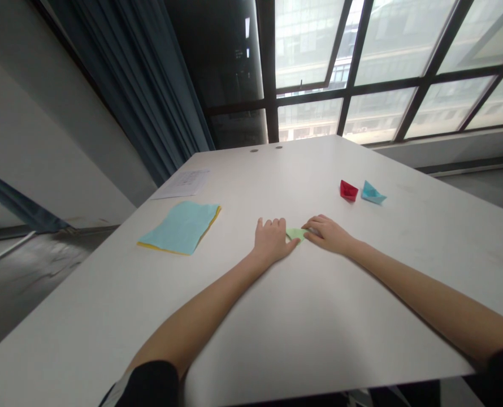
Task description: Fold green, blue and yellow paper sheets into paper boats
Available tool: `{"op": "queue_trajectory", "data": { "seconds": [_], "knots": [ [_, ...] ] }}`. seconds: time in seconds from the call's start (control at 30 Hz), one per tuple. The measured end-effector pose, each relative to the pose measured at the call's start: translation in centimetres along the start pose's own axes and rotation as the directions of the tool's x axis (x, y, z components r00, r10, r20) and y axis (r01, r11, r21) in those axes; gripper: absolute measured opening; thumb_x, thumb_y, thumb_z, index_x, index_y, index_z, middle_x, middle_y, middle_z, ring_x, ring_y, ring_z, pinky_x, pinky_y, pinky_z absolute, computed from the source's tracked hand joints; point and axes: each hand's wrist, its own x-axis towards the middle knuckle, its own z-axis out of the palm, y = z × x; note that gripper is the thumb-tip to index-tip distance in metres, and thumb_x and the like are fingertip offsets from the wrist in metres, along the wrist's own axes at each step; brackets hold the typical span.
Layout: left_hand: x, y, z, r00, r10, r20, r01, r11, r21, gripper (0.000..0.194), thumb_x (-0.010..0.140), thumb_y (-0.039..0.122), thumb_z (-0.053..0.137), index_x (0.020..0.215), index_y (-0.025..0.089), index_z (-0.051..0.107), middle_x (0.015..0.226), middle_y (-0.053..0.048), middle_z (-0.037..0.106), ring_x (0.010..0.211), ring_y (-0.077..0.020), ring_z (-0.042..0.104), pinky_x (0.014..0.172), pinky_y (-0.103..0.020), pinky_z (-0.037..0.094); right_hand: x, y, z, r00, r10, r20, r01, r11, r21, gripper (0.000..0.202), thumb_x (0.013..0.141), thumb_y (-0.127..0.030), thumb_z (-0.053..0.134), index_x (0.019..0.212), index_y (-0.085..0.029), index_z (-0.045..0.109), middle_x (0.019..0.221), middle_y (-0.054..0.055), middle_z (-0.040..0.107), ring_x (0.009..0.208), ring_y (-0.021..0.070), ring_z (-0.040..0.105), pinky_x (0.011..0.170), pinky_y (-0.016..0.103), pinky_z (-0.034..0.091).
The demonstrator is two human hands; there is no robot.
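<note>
A small folded piece of light green paper [296, 233] lies on the white table, between my two hands. My left hand [272, 240] is at its left side, with the thumb on the paper's near edge and the fingers curled against its left end. From the right, my right hand [325, 233] grips the paper's right end between thumb and fingers. Both hands cover parts of the paper, so its full shape is hidden.
A red folded paper boat [348, 191] and a light blue one [372, 193] stand at the back right of the table [251, 328]. Blue and yellow sheets [181, 226] are stacked at the left, with a printed white sheet [183, 183] behind them.
</note>
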Motion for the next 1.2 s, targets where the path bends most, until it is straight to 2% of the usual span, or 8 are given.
{"op": "queue_trajectory", "data": {
  "seconds": [0.2,0.33,0.43,0.53,0.63,0.83,1.03,1.2],
  "knots": [
    [0.6,-0.3,0.1,0.999,-0.041,-0.003,0.038,0.961,-0.273,0.031,0.075,0.041,0.055,0.092,0.017,0.049,0.085,-0.008,0.061,0.081,-0.0225,0.057,0.08,-0.037,0.038,-0.2,0.2,0.0,0.994,0.088,-0.072,-0.078,0.988,0.13,0.013,0.078,-0.03,0.051,0.083,-0.019,0.054,0.077,0.004,0.059,0.072,0.0161,0.054,0.067,0.029,0.043],
    [1.3,-1.0,0.9,0.998,-0.064,0.003,0.049,0.745,-0.665,0.009,0.079,0.024,0.049,0.087,0.019,0.049,0.081,-0.001,0.061,0.069,-0.0123,0.057,0.064,-0.024,0.043,-0.2,0.1,-0.1,0.983,0.158,-0.096,-0.137,0.972,0.192,0.013,0.079,-0.032,0.05,0.078,-0.019,0.053,0.07,0.0,0.058,0.059,0.0114,0.05,0.057,0.024,0.041],
    [1.7,-1.4,1.5,0.98,-0.197,-0.024,0.096,0.578,-0.81,0.015,0.075,0.025,0.054,0.087,0.019,0.049,0.083,0.0,0.061,0.063,-0.0094,0.056,0.06,-0.022,0.043,0.0,-0.2,-0.2,0.965,0.204,-0.166,-0.166,0.961,0.22,0.015,0.078,-0.034,0.052,0.077,-0.019,0.053,0.066,0.0,0.058,0.058,0.0113,0.05,0.057,0.024,0.041],
    [1.9,-1.3,1.9,0.944,-0.329,0.01,0.17,0.459,-0.872,0.021,0.071,0.032,0.06,0.082,0.018,0.048,0.081,0.0,0.06,0.059,-0.0084,0.055,0.057,-0.022,0.043,0.2,-0.9,-0.3,0.922,0.271,-0.276,-0.205,0.948,0.243,0.015,0.076,-0.033,0.054,0.072,-0.019,0.052,0.063,0.001,0.058,0.058,0.0124,0.051,0.058,0.025,0.042],
    [2.0,-0.8,2.2,0.951,-0.298,0.08,0.189,0.358,-0.914,0.024,0.069,0.036,0.062,0.068,0.015,0.05,0.082,-0.002,0.06,0.061,-0.0089,0.055,0.057,-0.021,0.043,0.4,-1.6,-0.2,0.892,0.254,-0.374,-0.164,0.952,0.257,0.012,0.074,-0.029,0.055,0.069,-0.02,0.049,0.077,0.004,0.063,0.067,0.0146,0.055,0.06,0.027,0.044],
    [1.9,0.2,2.3,0.97,-0.176,0.167,0.181,0.067,-0.981,0.03,0.064,0.039,0.067,0.074,0.014,0.054,0.073,0.0,0.058,0.061,-0.0089,0.056,0.059,-0.022,0.044,0.3,-3.0,0.3,0.942,0.16,-0.295,-0.052,0.938,0.343,0.005,0.072,-0.019,0.053,0.073,-0.02,0.049,0.096,0.006,0.064,0.081,0.0158,0.059,0.073,0.03,0.046],
    [1.9,0.2,2.1,0.974,-0.151,0.168,0.16,-0.06,-0.985,0.03,0.062,0.036,0.07,0.071,0.013,0.052,0.076,-0.001,0.06,0.066,-0.0109,0.058,0.067,-0.026,0.046,0.4,-3.4,0.1,0.958,0.176,-0.227,-0.076,0.918,0.389,0.02,0.075,-0.028,0.056,0.093,-0.021,0.053,0.09,0.004,0.063,0.078,0.0154,0.058,0.071,0.031,0.047],
    [2.0,0.2,2.2,0.965,-0.168,0.199,0.187,-0.087,-0.978,0.031,0.062,0.038,0.069,0.068,0.013,0.052,0.068,0.001,0.058,0.061,-0.0093,0.056,0.065,-0.025,0.046,0.4,-2.9,0.3,0.948,0.241,-0.206,-0.112,0.863,0.493,0.027,0.076,-0.036,0.057,0.097,-0.021,0.05,0.093,0.005,0.062,0.077,0.0151,0.059,0.072,0.031,0.048]
  ]
}}
